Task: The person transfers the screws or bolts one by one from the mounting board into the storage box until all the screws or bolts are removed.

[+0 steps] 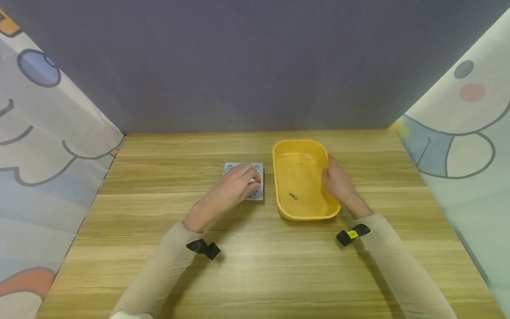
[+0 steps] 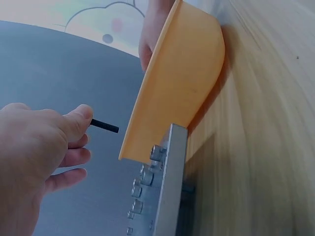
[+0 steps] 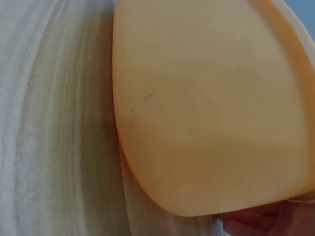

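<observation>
My left hand (image 1: 239, 181) is over a metal plate (image 1: 259, 195) fitted with several socket-head screws (image 2: 137, 191). Between thumb and fingertips it pinches a dark threaded screw (image 2: 105, 126), whose free end points toward the yellow bin in the left wrist view. The fingers cover the screw's other end. With my right hand (image 1: 338, 179) I grip the right wall of the yellow plastic bin (image 1: 280, 208), which stands just right of the plate. One loose screw (image 1: 293, 196) lies on the bin's floor. The right wrist view shows mostly the bin's outer wall (image 3: 211, 113), with a few fingers at the lower edge.
Both things sit on a wood-grain table (image 1: 255, 266). A dark grey panel (image 1: 255, 66) rises behind its far edge. Curtains with cartoon prints (image 1: 458, 141) hang on both sides. Each wrist wears a black strap (image 1: 203, 248).
</observation>
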`<state>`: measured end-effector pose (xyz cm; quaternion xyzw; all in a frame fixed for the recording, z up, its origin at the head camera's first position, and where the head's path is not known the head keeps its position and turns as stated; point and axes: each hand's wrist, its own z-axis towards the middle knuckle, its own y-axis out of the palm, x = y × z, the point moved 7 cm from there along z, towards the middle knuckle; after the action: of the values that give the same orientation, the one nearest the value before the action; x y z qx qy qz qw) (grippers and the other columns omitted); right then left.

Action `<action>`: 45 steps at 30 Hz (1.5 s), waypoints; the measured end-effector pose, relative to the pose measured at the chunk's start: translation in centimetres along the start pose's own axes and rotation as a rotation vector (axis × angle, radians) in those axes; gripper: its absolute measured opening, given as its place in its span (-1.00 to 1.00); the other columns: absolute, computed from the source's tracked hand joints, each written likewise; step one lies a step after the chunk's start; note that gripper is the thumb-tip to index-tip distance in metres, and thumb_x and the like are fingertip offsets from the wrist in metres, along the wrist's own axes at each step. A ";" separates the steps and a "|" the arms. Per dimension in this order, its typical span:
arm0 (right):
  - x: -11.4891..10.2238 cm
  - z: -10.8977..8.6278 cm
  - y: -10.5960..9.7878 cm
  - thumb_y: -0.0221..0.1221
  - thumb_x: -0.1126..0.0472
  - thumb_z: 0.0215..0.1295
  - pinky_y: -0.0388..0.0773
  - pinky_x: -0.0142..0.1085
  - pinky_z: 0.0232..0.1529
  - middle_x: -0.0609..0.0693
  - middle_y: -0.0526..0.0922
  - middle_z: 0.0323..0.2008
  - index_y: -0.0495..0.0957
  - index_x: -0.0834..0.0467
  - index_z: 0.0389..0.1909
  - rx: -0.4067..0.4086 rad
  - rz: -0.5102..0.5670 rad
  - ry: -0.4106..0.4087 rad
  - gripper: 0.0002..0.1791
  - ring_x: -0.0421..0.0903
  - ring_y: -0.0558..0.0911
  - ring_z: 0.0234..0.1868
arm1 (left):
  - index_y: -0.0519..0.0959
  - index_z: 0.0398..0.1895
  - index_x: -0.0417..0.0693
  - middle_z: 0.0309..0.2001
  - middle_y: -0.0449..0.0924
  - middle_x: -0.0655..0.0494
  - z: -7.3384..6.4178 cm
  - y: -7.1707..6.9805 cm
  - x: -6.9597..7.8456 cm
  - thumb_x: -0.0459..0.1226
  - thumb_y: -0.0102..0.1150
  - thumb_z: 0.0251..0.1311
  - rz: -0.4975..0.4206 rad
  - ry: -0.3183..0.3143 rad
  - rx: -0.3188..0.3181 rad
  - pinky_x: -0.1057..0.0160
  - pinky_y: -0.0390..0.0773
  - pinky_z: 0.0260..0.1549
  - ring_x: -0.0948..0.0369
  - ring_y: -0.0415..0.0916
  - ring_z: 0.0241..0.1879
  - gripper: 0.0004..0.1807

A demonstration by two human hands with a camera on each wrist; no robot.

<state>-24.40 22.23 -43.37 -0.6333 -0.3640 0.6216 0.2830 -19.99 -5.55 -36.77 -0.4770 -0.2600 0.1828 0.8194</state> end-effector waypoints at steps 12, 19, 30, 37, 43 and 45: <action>0.4 0.1 0.2 -0.28 0.28 0.61 0.66 -0.03 -0.38 0.64 0.54 0.03 -0.14 0.50 0.54 -0.008 -0.008 0.010 -0.38 0.26 0.68 -0.27 | 0.63 -0.09 -0.19 -0.12 0.63 0.05 1.9 0.5 0.6 -0.28 0.24 0.42 0.027 0.033 -0.024 0.20 0.61 0.12 0.13 0.59 -0.06 -0.85; 0.3 0.1 0.2 -0.28 0.27 0.62 0.62 -0.13 -0.48 0.60 0.60 -0.09 -0.14 0.49 0.55 -0.006 -0.005 0.020 -0.37 0.16 0.66 -0.40 | 0.64 -0.08 -0.18 -0.15 0.61 0.06 3.0 0.8 0.8 -0.26 0.22 0.44 0.058 0.027 -0.052 0.28 0.62 -0.03 0.16 0.56 -0.13 -0.84; 0.3 0.0 0.1 -0.28 0.27 0.61 0.65 0.06 -0.30 0.63 0.55 0.03 -0.15 0.48 0.55 -0.012 -0.005 0.024 -0.37 0.32 0.67 -0.22 | 0.64 -0.05 -0.16 -0.09 0.62 0.07 4.6 1.3 1.2 -0.25 0.19 0.47 0.012 0.036 -0.077 0.28 0.59 0.09 0.16 0.57 -0.03 -0.83; 0.2 0.1 0.3 -0.27 0.29 0.60 0.67 0.15 -0.15 0.64 0.51 0.10 -0.12 0.49 0.54 0.003 -0.020 0.018 -0.38 0.40 0.67 -0.06 | 0.63 -0.03 -0.15 -0.06 0.61 0.06 5.8 2.4 1.0 -0.22 0.15 0.50 0.010 0.000 -0.158 0.25 0.55 0.21 0.14 0.57 0.04 -0.81; 0.0 0.1 0.3 -0.28 0.29 0.60 0.68 0.04 -0.34 0.64 0.56 0.01 -0.14 0.50 0.54 -0.002 -0.035 0.019 -0.38 0.32 0.69 -0.23 | 0.62 -0.02 -0.14 -0.06 0.61 0.08 6.6 3.1 1.2 -0.22 0.13 0.51 0.012 0.034 -0.172 0.28 0.57 0.11 0.17 0.56 -0.01 -0.81; -0.1 0.1 0.3 -0.28 0.29 0.60 0.68 0.02 -0.37 0.63 0.57 -0.01 -0.14 0.50 0.54 -0.001 -0.032 0.016 -0.38 0.31 0.69 -0.26 | 0.62 -0.01 -0.13 -0.05 0.61 0.10 6.9 3.2 1.2 -0.21 0.12 0.52 0.016 0.045 -0.179 0.28 0.56 0.13 0.18 0.56 0.00 -0.81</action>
<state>-24.44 21.98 -43.57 -0.6325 -0.3722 0.6116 0.2955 -23.34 1.40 -36.47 -0.5544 -0.2531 0.1548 0.7776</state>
